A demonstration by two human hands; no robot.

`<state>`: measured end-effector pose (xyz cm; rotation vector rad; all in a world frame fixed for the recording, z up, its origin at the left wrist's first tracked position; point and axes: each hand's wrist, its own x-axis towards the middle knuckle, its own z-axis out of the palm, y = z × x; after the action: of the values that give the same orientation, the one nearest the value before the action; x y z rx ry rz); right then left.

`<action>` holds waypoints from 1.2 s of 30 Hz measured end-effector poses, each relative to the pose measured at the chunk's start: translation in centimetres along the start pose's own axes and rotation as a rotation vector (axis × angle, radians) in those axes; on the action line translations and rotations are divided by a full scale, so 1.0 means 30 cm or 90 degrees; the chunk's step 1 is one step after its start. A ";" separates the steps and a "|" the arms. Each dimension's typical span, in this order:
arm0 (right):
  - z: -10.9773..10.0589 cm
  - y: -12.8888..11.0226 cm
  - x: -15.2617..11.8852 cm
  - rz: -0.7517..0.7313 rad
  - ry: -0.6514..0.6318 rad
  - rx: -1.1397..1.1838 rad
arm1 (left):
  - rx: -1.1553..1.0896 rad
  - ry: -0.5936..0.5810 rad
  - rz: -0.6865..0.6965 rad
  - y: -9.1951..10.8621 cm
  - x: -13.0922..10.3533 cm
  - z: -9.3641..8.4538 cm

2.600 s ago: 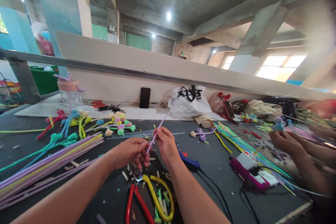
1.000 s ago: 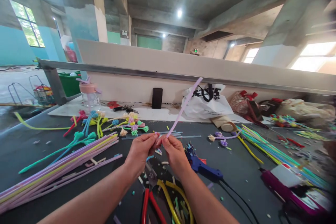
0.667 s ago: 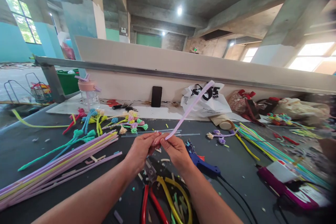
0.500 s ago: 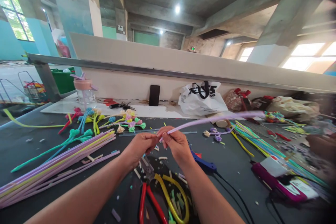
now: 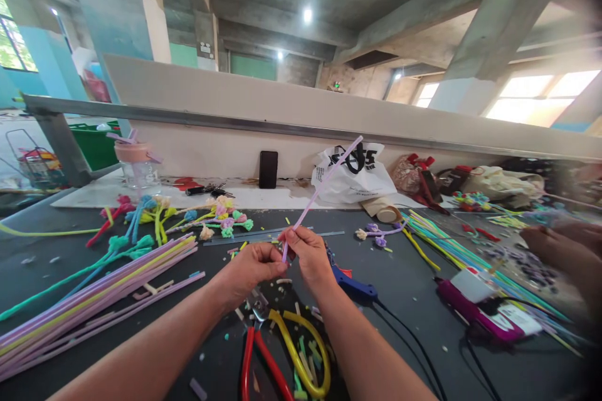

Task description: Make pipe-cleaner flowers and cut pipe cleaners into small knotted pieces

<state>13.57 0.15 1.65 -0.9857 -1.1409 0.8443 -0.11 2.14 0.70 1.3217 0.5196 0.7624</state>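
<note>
Pinches the lilac strip [image 5: 324, 187] near its lower end with closed fingertips of the left hand [image 5: 254, 266] and grips it just above with closed fingers of the right hand [image 5: 308, 255], slanting it over the bench [image 5: 397, 282] before the white bag [image 5: 360, 186]. Has red-handled pliers [image 5: 248, 357] below, the blue glue gun [image 5: 355, 286] to the right, bundled strips [image 5: 117, 288] to the left.

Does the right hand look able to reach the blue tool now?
Probably yes: the blue tool lies beside the right hand with nothing visible between, though that hand holds a lilac strip.
</note>
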 end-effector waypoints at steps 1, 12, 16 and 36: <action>0.001 -0.002 0.000 0.007 0.008 0.016 | -0.001 -0.006 0.005 -0.002 0.000 0.001; -0.012 0.019 0.021 0.060 0.002 -0.056 | 0.014 -0.004 0.028 0.015 0.002 0.004; -0.034 -0.016 0.016 -0.076 0.091 -0.247 | -0.023 -0.021 -0.043 0.048 -0.001 -0.020; -0.013 -0.056 -0.022 -0.439 -0.122 -0.509 | -0.264 -0.083 -0.032 0.057 -0.005 -0.050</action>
<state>13.89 -1.12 2.96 -1.0332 -1.9000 -0.1119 -1.66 3.13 2.07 0.9609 0.2700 0.6919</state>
